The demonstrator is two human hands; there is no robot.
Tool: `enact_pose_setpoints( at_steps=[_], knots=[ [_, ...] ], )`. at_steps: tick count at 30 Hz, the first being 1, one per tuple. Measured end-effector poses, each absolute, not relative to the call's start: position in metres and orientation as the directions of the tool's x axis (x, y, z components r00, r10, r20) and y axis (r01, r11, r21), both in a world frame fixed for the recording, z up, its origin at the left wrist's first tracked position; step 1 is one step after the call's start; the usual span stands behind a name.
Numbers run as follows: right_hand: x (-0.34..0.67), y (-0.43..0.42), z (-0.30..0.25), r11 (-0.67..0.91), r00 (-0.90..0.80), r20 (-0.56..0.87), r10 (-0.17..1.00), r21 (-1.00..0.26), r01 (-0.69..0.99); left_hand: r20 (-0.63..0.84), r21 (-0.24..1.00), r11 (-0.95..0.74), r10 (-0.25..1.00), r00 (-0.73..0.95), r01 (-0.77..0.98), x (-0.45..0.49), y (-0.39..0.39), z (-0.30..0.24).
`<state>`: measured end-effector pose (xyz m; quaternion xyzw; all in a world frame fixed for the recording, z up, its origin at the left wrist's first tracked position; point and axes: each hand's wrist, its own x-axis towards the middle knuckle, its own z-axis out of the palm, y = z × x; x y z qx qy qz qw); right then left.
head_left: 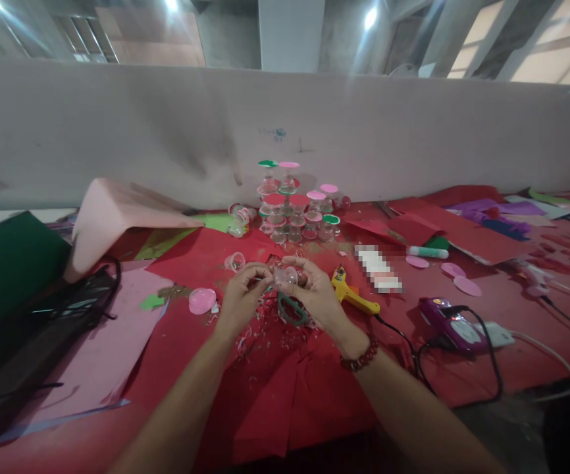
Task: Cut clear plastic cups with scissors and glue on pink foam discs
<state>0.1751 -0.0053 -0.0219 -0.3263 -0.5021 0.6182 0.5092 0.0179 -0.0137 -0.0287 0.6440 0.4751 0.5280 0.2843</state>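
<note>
Over the middle of the table, a small clear plastic cup (285,276) is held between my two hands. My right hand (320,299) closes its fingers and thumb around the cup's right side. From the other side, my left hand (244,293) pinches at its edge, fingers curled. Below them lie green-handled scissors (292,311) among curled paper scraps. A yellow glue gun (357,297) rests just right of my right hand. To the left are a pink round piece (202,301) and another clear cup (235,262). Behind stands a stack of cups with paper discs (295,217).
A purple power strip (455,326) with black and white cables lies at the right, near pink paper circles (466,286) and a capped tube (428,252). A black bag (43,349) and bent pink sheet (112,210) occupy the left. A pale wall (166,131) rises behind.
</note>
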Motion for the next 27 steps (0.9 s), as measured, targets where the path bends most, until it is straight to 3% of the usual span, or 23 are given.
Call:
enact_pose_setpoints(
  at_steps=[7, 12, 16, 21, 27],
  knots=[
    [0.171, -0.003, -0.035, 0.222, -0.250, 0.303, 0.920, -0.926, -0.306, 0.446, 0.845, -0.400, 0.893, -0.056, 0.355, 0.024, -0.014, -0.032],
    [0.168, -0.002, -0.046, 0.440, -0.098, 0.445, 0.890, -0.895, -0.066, 0.404, 0.878, -0.362, 0.911, -0.081, 0.313, 0.026, -0.016, -0.031],
    [0.169, -0.005, -0.042, 0.402, -0.032, 0.401, 0.915, -0.914, 0.045, 0.372, 0.905, -0.336, 0.923, -0.101, 0.262, 0.026, -0.015, -0.032],
    [0.173, -0.006, -0.035, 0.427, -0.174, 0.402, 0.899, -0.891, 0.152, 0.344, 0.923, -0.316, 0.933, -0.102, 0.220, 0.026, -0.015, -0.034],
    [0.174, -0.003, -0.037, 0.282, -0.231, 0.277, 0.933, -0.959, -0.011, 0.320, 0.931, -0.283, 0.937, -0.143, 0.231, 0.027, -0.016, -0.030]
  ],
)
